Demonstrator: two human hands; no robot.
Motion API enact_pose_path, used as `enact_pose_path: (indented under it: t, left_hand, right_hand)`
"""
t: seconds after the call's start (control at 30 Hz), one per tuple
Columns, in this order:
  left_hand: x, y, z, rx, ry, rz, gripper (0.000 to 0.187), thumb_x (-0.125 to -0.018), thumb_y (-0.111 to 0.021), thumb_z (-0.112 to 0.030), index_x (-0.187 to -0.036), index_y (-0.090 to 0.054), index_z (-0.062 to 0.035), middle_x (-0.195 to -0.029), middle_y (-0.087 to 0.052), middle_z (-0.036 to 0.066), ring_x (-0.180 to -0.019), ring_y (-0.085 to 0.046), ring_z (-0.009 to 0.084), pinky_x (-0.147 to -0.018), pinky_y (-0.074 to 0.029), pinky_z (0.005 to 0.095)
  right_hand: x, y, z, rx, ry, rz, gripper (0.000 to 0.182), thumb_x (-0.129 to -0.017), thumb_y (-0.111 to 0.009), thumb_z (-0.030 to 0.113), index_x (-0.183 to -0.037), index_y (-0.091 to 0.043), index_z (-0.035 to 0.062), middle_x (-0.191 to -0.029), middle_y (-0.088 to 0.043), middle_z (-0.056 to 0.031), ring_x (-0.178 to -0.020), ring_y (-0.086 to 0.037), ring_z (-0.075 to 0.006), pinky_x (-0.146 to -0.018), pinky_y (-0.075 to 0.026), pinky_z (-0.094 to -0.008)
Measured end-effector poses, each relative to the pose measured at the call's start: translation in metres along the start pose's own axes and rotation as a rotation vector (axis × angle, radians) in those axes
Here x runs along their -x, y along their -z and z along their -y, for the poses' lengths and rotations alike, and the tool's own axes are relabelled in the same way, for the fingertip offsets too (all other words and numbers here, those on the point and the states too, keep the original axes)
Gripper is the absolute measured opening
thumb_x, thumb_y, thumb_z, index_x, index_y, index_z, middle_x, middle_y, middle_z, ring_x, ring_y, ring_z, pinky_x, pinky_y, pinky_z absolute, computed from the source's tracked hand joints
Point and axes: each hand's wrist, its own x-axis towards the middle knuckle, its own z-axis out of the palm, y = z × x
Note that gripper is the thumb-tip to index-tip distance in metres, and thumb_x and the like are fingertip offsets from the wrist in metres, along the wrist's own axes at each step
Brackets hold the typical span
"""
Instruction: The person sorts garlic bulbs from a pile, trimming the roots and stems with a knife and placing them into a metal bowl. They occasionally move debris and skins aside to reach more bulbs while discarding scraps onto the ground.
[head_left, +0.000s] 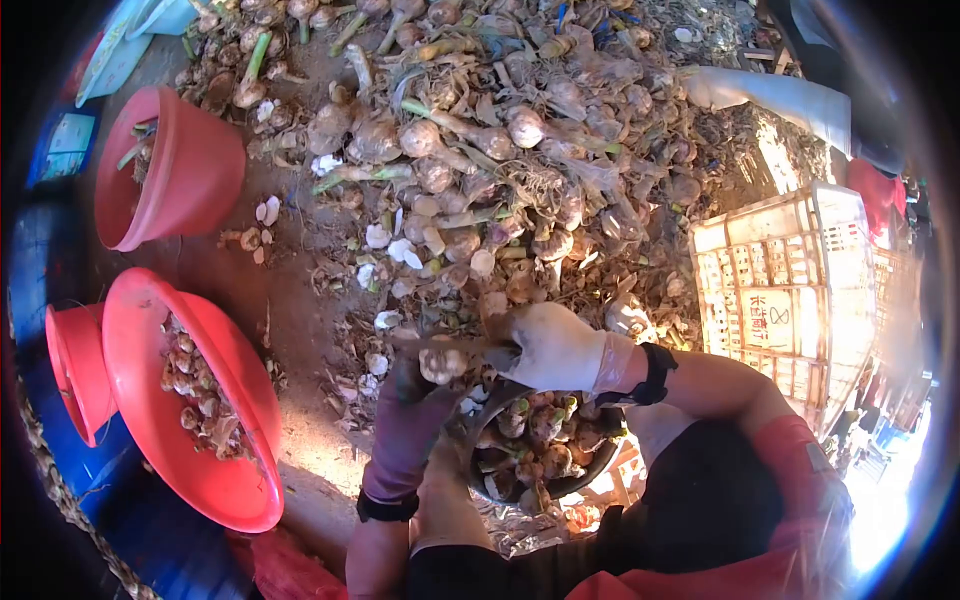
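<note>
My left hand (408,425), in a dark purplish glove, is closed around a whitish garlic bulb (441,364). My right hand (553,345) wears a white glove and grips what looks like a knife (455,345), its narrow blade lying across the top of the bulb. The handle is hidden inside my fist. Just below both hands sits a dark round bucket (603,462) holding several garlic bulbs (545,428). Loose garlic bulbs with stalks (430,140) are heaped in front of my hands, among dry skins and pale trimmed pieces.
At left stand a pink tub (172,165), a large red basin (215,330) with small garlic pieces, and a smaller red bucket (88,375). A white plastic crate (765,300) stands at right. Beyond the heap, another person's pale sleeve (790,98) reaches in.
</note>
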Motion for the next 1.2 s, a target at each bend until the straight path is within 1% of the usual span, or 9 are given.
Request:
enact_pose_path:
  t: [0.23,0.53,0.6,0.67,0.8,0.87,1.03,1.13,1.2]
  left_hand:
    - [-0.003,0.028,0.018,-1.201,-0.741,0.054,0.036,-0.086,-0.061,-0.008,-0.12,-0.051,0.0012,-0.089,-0.062,0.006,-0.085,-0.062,0.0179,-0.077,-0.049,0.03]
    - [0.025,0.018,0.039,-0.156,0.006,-0.093,0.057,-0.08,-0.071,-0.024,-0.124,-0.047,0.0029,-0.106,-0.06,0.016,-0.084,-0.062,0.0214,-0.075,-0.052,0.0348]
    - [0.033,0.014,0.046,-1.726,-0.706,-0.04,0.061,-0.078,-0.073,-0.03,-0.125,-0.047,0.0007,-0.104,-0.061,0.016,-0.084,-0.064,0.0233,-0.073,-0.052,0.035]
    - [0.047,-0.032,-0.012,-0.566,-0.449,0.615,0.061,-0.079,-0.071,-0.036,-0.124,-0.048,-0.0012,-0.103,-0.061,0.016,-0.087,-0.063,0.0285,-0.074,-0.052,0.0366]
    - [0.011,-0.058,-0.028,-0.823,-0.403,0.865,0.058,-0.079,-0.069,-0.037,-0.12,-0.051,-0.0012,-0.103,-0.06,0.015,-0.088,-0.062,0.0296,-0.074,-0.051,0.0375]
    - [-0.008,-0.044,-0.004,-1.341,-0.76,0.299,0.054,-0.068,-0.076,-0.021,-0.115,-0.056,-0.0042,-0.097,-0.061,0.014,-0.083,-0.061,0.0271,-0.073,-0.05,0.037]
    - [-0.12,-0.029,0.006,-1.682,-0.998,-0.073,0.041,-0.076,-0.061,-0.013,-0.116,-0.054,-0.0053,-0.102,-0.061,0.015,-0.076,-0.062,0.0279,-0.071,-0.051,0.0378]
    - [-0.145,-0.011,0.011,-1.961,-0.662,-0.019,0.04,-0.077,-0.06,-0.012,-0.116,-0.054,-0.0057,-0.103,-0.06,0.016,-0.078,-0.063,0.0293,-0.071,-0.052,0.0388]
    - [-0.124,-0.013,-0.003,-1.645,-0.322,-0.127,0.039,-0.077,-0.06,-0.011,-0.116,-0.055,-0.0077,-0.103,-0.06,0.017,-0.082,-0.064,0.0305,-0.074,-0.052,0.0396]
  right_hand:
    - [0.011,0.003,0.01,0.14,0.276,-0.081,0.026,-0.068,-0.064,0.022,-0.091,-0.063,0.0107,-0.063,-0.059,-0.0111,-0.059,-0.06,-0.032,-0.053,-0.047,-0.0418]
    - [0.009,-0.007,0.001,0.088,0.298,-0.178,0.024,-0.068,-0.065,0.023,-0.087,-0.063,0.0102,-0.065,-0.06,-0.0119,-0.059,-0.06,-0.033,-0.054,-0.047,-0.0428]
    - [0.004,-0.011,-0.02,0.207,0.116,-0.118,0.023,-0.07,-0.067,0.025,-0.083,-0.062,0.0075,-0.067,-0.061,-0.0146,-0.061,-0.06,-0.0343,-0.056,-0.048,-0.0433]
    - [0.005,0.005,-0.047,-0.011,-0.199,-0.133,0.023,-0.078,-0.064,0.025,-0.081,-0.06,0.002,-0.069,-0.061,-0.0183,-0.062,-0.061,-0.0328,-0.059,-0.049,-0.0389]
    - [0.02,0.021,-0.028,-0.129,-0.16,-0.286,0.019,-0.083,-0.062,0.021,-0.084,-0.061,0.0016,-0.066,-0.059,-0.0173,-0.056,-0.054,-0.0263,-0.056,-0.046,-0.0349]
    - [0.018,0.031,-0.02,-0.16,-0.157,-0.278,0.019,-0.083,-0.062,0.02,-0.084,-0.061,0.0015,-0.065,-0.057,-0.0169,-0.054,-0.051,-0.0248,-0.055,-0.045,-0.0343]
    - [0.015,0.037,-0.026,-0.296,-0.057,-0.426,0.023,-0.083,-0.062,0.021,-0.081,-0.058,-0.001,-0.067,-0.057,-0.0206,-0.058,-0.052,-0.0332,-0.058,-0.044,-0.0391]
    - [0.022,0.035,-0.031,-0.327,-0.058,-0.409,0.022,-0.084,-0.062,0.021,-0.082,-0.058,-0.0008,-0.067,-0.056,-0.0206,-0.057,-0.052,-0.0329,-0.058,-0.044,-0.0391]
    - [0.028,0.04,-0.033,-0.272,-0.091,-0.359,0.022,-0.085,-0.061,0.022,-0.083,-0.058,-0.0004,-0.068,-0.058,-0.02,-0.061,-0.056,-0.0332,-0.058,-0.046,-0.0384]
